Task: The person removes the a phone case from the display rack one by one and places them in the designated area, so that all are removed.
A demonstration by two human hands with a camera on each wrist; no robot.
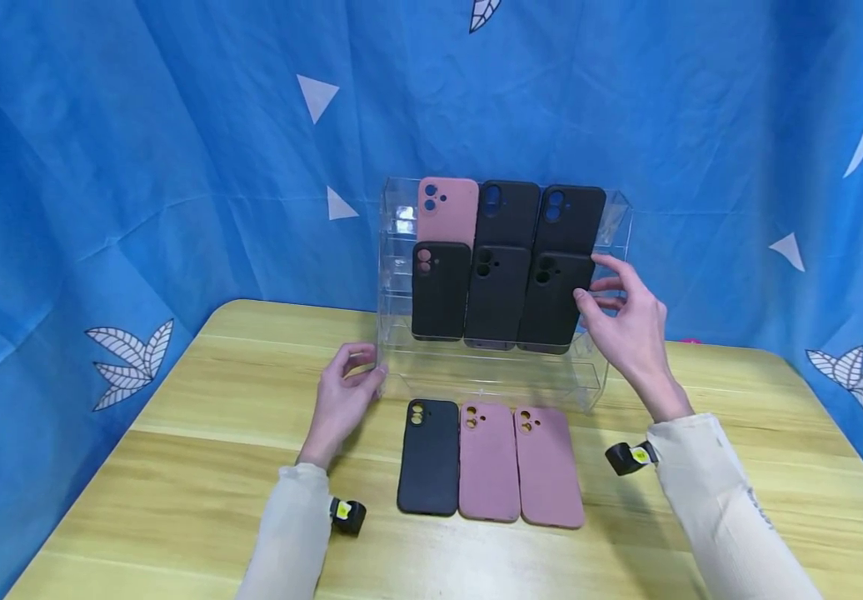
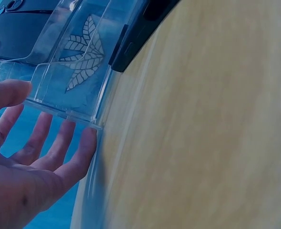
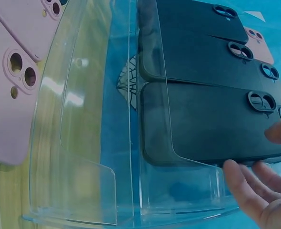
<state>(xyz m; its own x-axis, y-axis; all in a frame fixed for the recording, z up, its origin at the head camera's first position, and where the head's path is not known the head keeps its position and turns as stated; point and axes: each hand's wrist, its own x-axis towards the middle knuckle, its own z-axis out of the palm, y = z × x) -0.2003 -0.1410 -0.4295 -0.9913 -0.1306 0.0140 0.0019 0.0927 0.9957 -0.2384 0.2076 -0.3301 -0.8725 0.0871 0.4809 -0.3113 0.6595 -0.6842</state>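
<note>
A clear acrylic stand [image 1: 491,379] holds two rows of phone cases. Its lower row has several black cases, including the rightmost black phone case [image 1: 555,304]. My right hand [image 1: 630,325] pinches that case by its right edge, thumb at the front and fingers along the side. Up close in the right wrist view, the lower end of the same black case [image 3: 197,126] sits behind a clear lip. My left hand [image 1: 345,396] touches the stand's left side near its base. In the left wrist view, its fingertips meet the clear side panel [image 2: 69,102].
In the upper row are a pink case [image 1: 448,208] and two black ones [image 1: 508,212]. On the wooden table [image 1: 214,500], before the stand, lie a black case [image 1: 429,458] and two pink cases [image 1: 488,462]. A blue curtain [image 1: 177,167] hangs behind.
</note>
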